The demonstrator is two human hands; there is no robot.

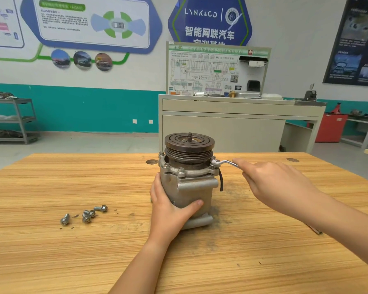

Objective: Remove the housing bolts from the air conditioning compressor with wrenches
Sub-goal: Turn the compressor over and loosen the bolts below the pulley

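At the middle of the surface, the compressor stands on end in my feed, pulley uppermost. Its body is dull grey cast metal, rounded, with a thick lug jutting from the front and another at the base. The pulley is dark and rust-brown, grooved around its side, with concentric rings on its flat face and a short threaded stub at the centre. Below it a brighter flange rings the housing, and I can see several housing bolts seated upright in its ears. A black cable hangs down the compressor's right side.

My left hand wraps the lower left of the housing, thumb laid across the front, so that grip is holding the body. My right hand has its grip closed on the handle of the wrench, index finger stretched along the shaft. The wrench is slim polished steel with an offset bend, and its ring end sits on a bolt at the flange's right ear.

Well to the left lie four loose bolts, silvery with flanged heads, close together. The surface is pale, striped wood-grain laminate, smudged with dark grit around the compressor's base.
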